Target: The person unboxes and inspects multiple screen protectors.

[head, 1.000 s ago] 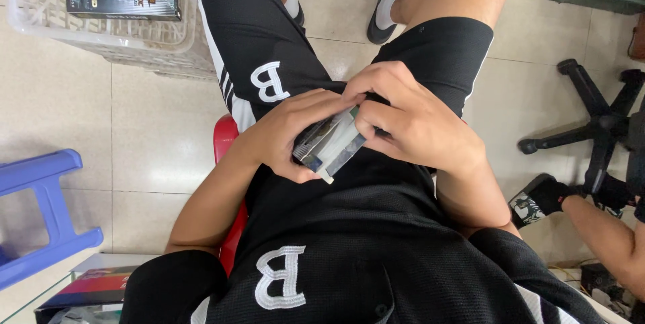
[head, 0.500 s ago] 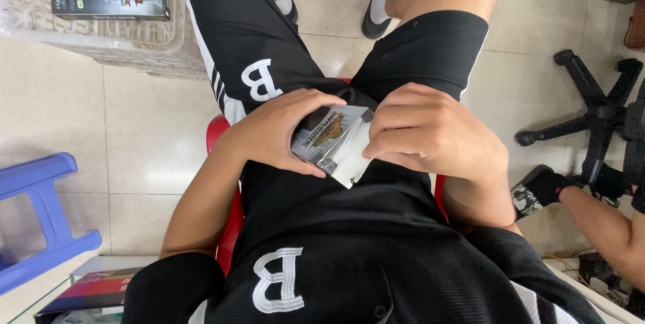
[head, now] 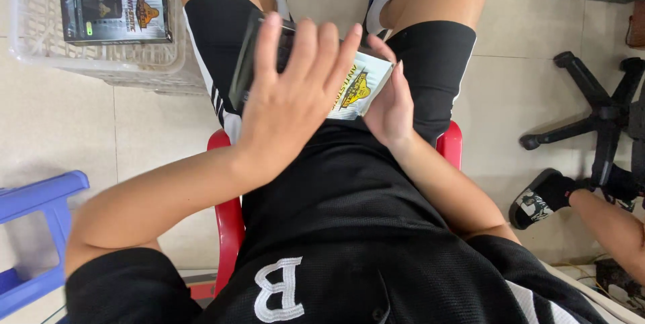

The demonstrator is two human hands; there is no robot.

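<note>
I sit on a red stool (head: 225,220) in black shorts, with a flat package (head: 359,85) held over my thighs. It has a black end on the left and a white and yellow printed end on the right. My left hand (head: 289,92) lies across its top, fingers stretched out and apart, and covers most of it. The package's right edge is gripped by my right hand (head: 393,105), fingers curled around the corner. How my left thumb sits is hidden under the hand.
A white plastic basket (head: 101,68) at the upper left holds similar black packages (head: 111,15). A blue plastic stool (head: 33,203) stands at the left. On the right are a black office chair base (head: 594,119) and another person's sandalled foot (head: 541,196).
Both hands have carried the package from my lap out toward my knees. My left hand has spread flat over its top, and its printed face has turned into view.
</note>
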